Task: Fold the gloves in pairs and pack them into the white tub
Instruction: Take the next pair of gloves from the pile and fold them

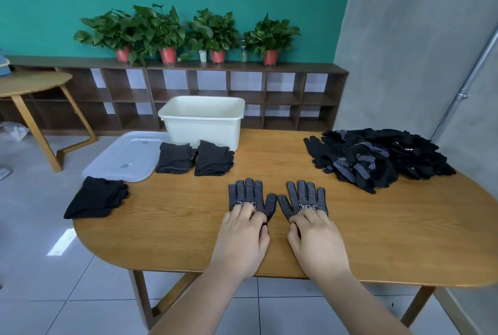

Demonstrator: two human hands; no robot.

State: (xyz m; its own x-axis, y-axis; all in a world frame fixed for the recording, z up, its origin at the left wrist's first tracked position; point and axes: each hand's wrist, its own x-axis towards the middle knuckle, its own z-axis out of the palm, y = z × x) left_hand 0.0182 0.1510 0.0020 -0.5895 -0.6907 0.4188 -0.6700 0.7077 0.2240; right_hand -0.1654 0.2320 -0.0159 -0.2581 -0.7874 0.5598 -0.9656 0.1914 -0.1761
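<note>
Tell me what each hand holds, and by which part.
Left hand grips the left dotted glove at its cuff end; right hand grips the right dotted glove likewise.

Bright, even light; soft shadows; wide-angle bending at edges.

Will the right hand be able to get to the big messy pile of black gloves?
Probably yes. The right hand grips a dotted black glove, and only bare wooden tabletop lies between it and the heap of loose black gloves on that side.
</note>
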